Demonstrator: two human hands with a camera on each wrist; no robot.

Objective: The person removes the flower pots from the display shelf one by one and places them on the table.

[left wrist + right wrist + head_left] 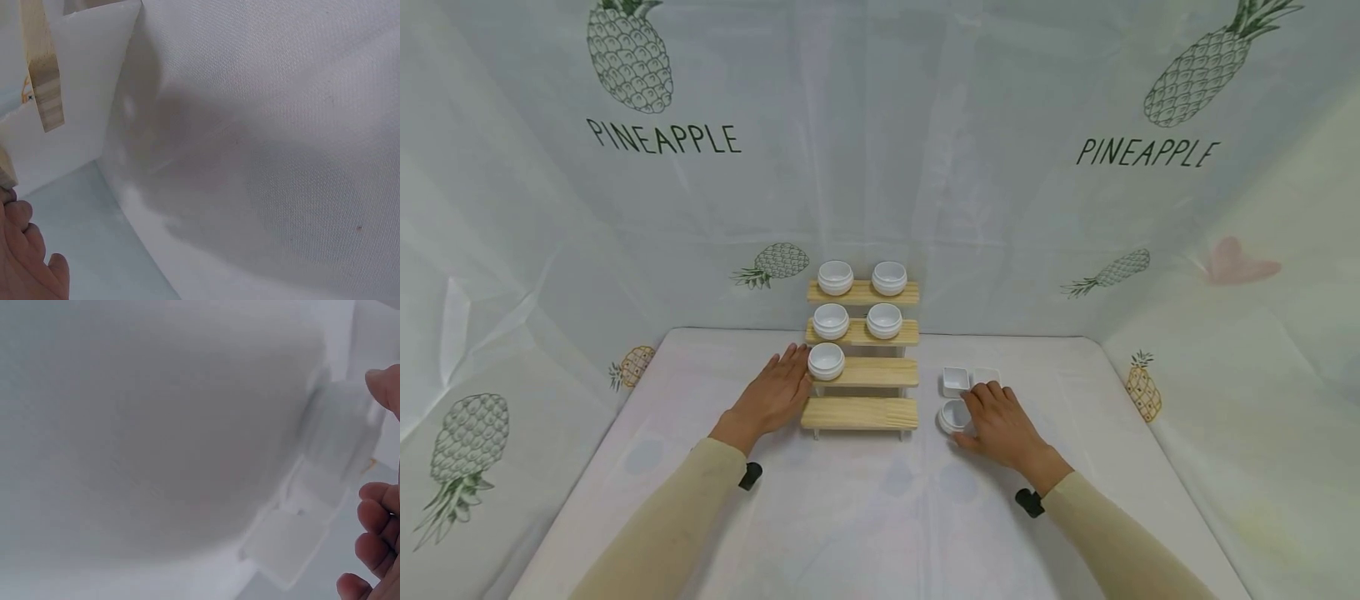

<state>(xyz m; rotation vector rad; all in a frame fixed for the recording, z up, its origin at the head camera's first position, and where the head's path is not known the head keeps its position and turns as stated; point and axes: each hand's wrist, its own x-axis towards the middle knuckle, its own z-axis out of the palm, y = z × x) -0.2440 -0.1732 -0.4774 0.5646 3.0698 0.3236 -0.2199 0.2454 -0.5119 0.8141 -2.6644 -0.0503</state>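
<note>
Fingers of the right hand (1002,425) bend over a round bowl (952,416), grip unclear; left hand (777,392) straight-fingered; even pinching should suit.

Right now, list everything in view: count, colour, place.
round bowls: 6, white, five on stand, one at right hand
square dishes: 2, white, right of stand
stand: 1, pale yellow, centre
table: 1, white, underneath
walls: 3, whitish, back and sides
pineapple prints: 7, green or orange, walls
writing: 2 words, dark, back wall
heart print: 1, pink, right wall
wrist cameras: 2, black, wrists
sleeves: 2, beige, forearms
left hand: 1, bare, left of stand
right hand: 1, bare, at lone bowl
</note>
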